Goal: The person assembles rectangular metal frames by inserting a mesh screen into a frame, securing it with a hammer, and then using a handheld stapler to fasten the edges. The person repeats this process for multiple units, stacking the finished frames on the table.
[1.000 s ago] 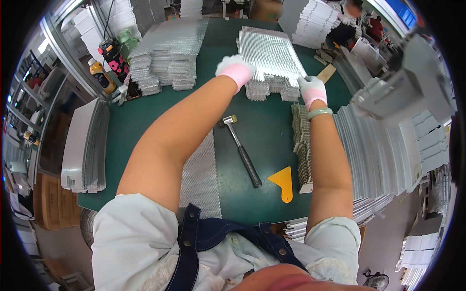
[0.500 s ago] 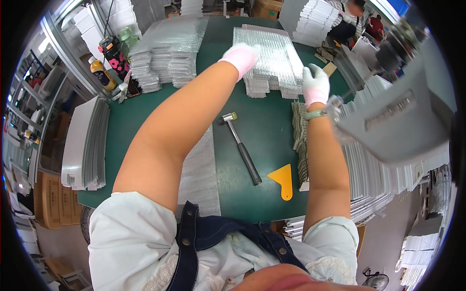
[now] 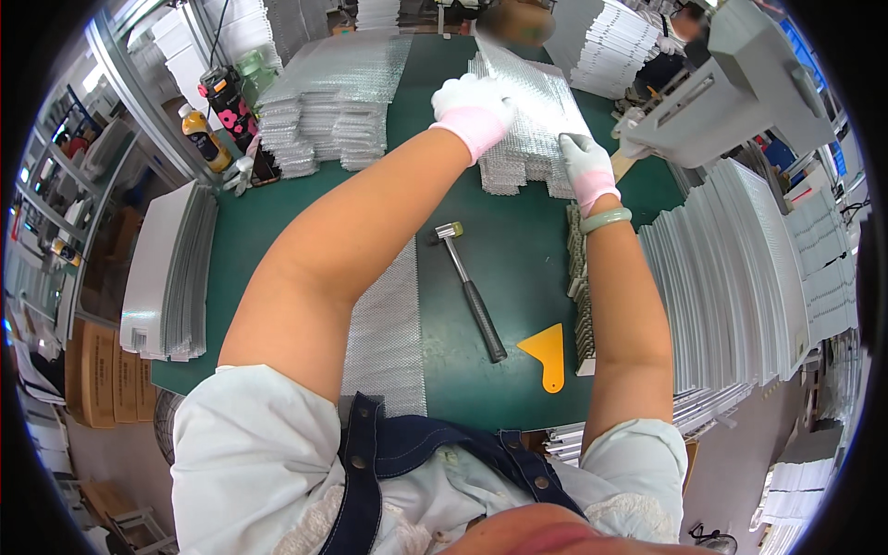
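Note:
At the far side of the green table, a stack of silvery, bubble-textured sheets lies in front of me. Its top sheet is tilted and raised at the far edge. My left hand, in a white glove with a pink cuff, is closed on that sheet's left side; its fingertips are partly hidden. My gloved right hand pinches the sheet's near right corner between thumb and fingers. Nearer to me lie a two-faced mallet with a black grip and a yellow triangular scraper.
Another silvery sheet stack stands far left, beside a dark flowered bottle and a drink bottle. White panels stand at the left edge, more panels at the right. A grey machine part overhangs the far right.
The top sheet has lifted and tilted off the stack. My left hand has closed on its side, and my right hand has moved left onto its corner. The view has shifted slightly.

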{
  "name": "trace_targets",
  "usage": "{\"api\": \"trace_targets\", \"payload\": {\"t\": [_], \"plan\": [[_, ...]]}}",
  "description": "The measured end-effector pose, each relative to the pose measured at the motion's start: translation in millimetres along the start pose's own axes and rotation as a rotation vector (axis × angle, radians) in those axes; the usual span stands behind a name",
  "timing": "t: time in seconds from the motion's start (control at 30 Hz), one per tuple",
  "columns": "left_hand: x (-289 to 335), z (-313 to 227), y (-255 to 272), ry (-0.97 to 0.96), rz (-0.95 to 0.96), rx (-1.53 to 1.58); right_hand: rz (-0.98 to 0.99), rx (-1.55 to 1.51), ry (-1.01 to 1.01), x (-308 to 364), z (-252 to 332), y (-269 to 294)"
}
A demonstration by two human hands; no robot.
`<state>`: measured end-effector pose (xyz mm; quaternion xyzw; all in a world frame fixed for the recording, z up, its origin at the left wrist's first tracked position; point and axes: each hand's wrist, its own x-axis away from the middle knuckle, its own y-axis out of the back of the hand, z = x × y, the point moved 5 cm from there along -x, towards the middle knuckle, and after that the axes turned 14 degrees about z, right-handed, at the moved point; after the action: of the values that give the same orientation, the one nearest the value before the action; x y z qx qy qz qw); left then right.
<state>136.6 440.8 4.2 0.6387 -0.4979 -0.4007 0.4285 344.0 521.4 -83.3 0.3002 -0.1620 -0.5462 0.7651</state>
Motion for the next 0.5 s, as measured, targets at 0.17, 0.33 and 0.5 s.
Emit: {"api": "trace_targets", "payload": {"t": [0.17, 0.33, 0.5], "plan": [[-37, 23, -8, -0.313, -0.128, 1.118, -0.525, 0.192, 0.130, 22, 29, 37], [9, 34, 5, -0.576, 0.151, 1.646, -0.254, -1.081, 0.232, 35, 20, 43], [106, 64, 28, -0.599, 0.335, 1.495, 0.387, -1.157, 0.362, 107, 55, 21]]}}
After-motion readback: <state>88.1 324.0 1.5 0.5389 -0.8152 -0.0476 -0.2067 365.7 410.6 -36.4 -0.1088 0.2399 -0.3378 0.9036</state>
